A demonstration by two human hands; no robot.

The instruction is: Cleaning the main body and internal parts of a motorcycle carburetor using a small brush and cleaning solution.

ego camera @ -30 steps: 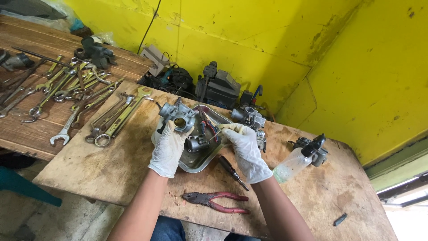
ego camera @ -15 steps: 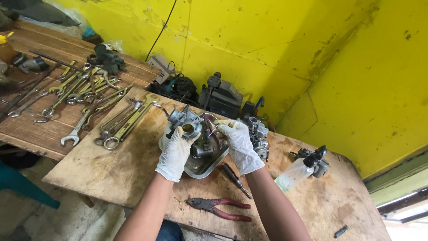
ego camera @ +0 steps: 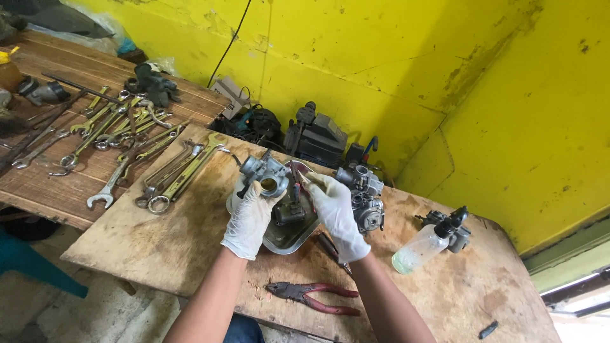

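My gloved left hand grips the carburetor body above the metal tray, my right hand at its 3 o'clock pinches a small tool I can't identify; best done low over the tray, bore up, so loose bits drop in.

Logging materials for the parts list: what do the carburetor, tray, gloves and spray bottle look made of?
Carburetor: cast metal by the look, dull grey, with a brass-coloured bore.
Tray: thin sheet metal, likely steel; shiny, stained, with a wet-looking floor.
Gloves on the left hand and right hand: thin white rubbery film, latex or similar; it wrinkles.
Spray bottle: clear plastic, black plastic head.
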